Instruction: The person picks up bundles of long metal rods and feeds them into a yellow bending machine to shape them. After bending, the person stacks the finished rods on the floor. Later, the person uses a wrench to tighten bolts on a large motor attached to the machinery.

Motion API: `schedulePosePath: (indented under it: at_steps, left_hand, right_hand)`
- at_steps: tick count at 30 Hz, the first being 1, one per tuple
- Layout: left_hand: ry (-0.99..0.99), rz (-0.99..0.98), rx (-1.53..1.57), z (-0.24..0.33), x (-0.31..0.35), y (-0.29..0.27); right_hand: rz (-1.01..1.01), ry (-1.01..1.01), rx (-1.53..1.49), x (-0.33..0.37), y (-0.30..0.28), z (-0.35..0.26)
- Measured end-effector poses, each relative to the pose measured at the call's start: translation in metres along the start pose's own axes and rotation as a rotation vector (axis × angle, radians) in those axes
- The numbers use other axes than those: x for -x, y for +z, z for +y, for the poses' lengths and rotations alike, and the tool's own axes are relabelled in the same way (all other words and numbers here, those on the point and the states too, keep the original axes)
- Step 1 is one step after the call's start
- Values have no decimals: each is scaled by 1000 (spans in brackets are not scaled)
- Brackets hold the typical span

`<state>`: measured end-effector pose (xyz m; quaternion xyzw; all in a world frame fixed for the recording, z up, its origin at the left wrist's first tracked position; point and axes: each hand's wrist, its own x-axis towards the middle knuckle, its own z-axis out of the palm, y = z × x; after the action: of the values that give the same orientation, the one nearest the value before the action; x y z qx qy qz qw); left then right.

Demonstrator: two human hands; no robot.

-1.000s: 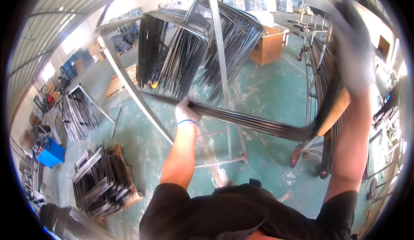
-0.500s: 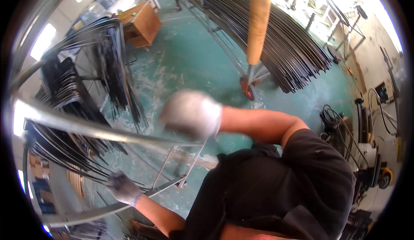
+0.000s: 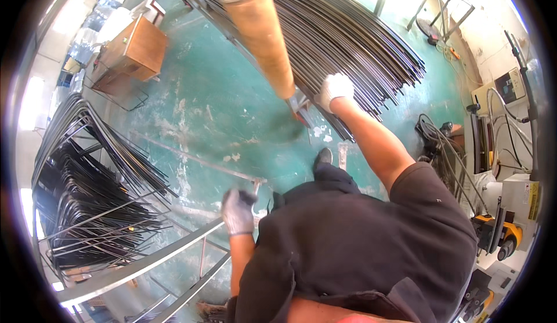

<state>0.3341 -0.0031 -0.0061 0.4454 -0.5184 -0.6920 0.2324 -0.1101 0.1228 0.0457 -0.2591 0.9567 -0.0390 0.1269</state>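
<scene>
My right hand, in a white glove, reaches out over the near left edge of a wide bundle of dark metal rods. Its fingers are curled down against the rods, and what they hold, if anything, is hidden. A grey-palmed glove covers my left hand, which is raised in front of my body near the end of a metal frame bar. Motion smears the left fingers, so their grip is unclear. A tan cardboard-like tube stands upright at the rod rack's near side.
Bent black metal frames are piled at the left. A wooden cabinet stands farther back. Coiled cables lie on the floor at the right, near machinery with an orange part. The floor is green and scuffed.
My right hand has swung from the middle out to the rod bundle. My left hand has left the rods and frame at the lower left and moved toward my body. The view has shifted.
</scene>
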Motion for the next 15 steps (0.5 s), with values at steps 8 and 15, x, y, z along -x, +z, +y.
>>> schedulePosePath:
  at_steps: [8,15]
  left_hand:
    - [-112,-3,378,82,-59,156]
    - [-280,-163,225,75,-79,215]
  right_hand:
    - [-104,-83,-182,-41,14,51]
    - [-391,-102,-659,-67,-3,87]
